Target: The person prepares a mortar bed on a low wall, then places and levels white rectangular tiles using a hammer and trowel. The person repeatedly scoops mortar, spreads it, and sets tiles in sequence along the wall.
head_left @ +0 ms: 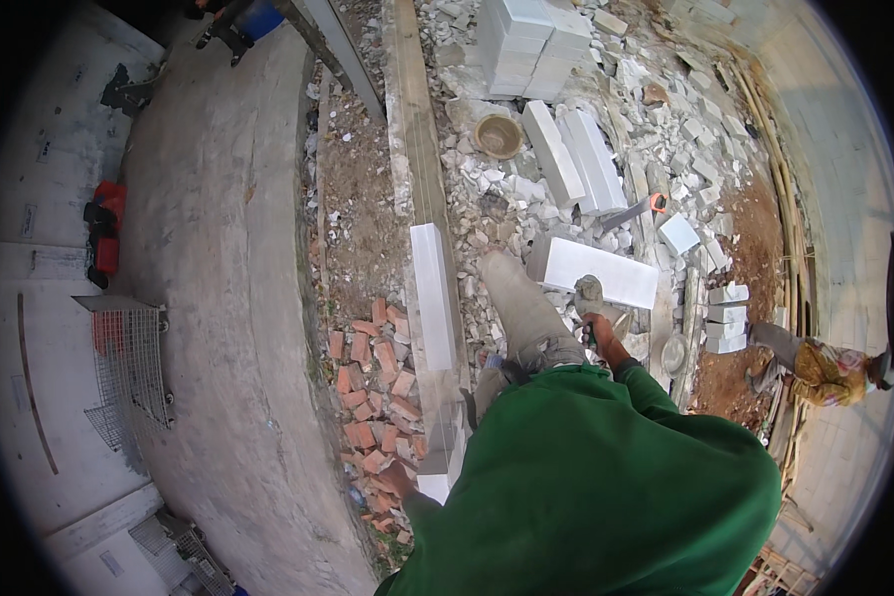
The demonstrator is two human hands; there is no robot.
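Right hand (600, 332) is curled round a trowel (588, 290); left hand (397, 481) is beside the white block (433, 487) on the concrete strip (429, 189), its opening and hold unclear. Keeping the trowel level should prevent spills.

Soft, diffuse daylight reaches me, leaving mostly faint shadows. The white blocks (432, 298) look brightest, their surface detail nearly washed out; my green top (596, 477) reads darker. The pale wall (60, 179) bends toward the black rim, and my right hand (603, 336) lacks fine detail.
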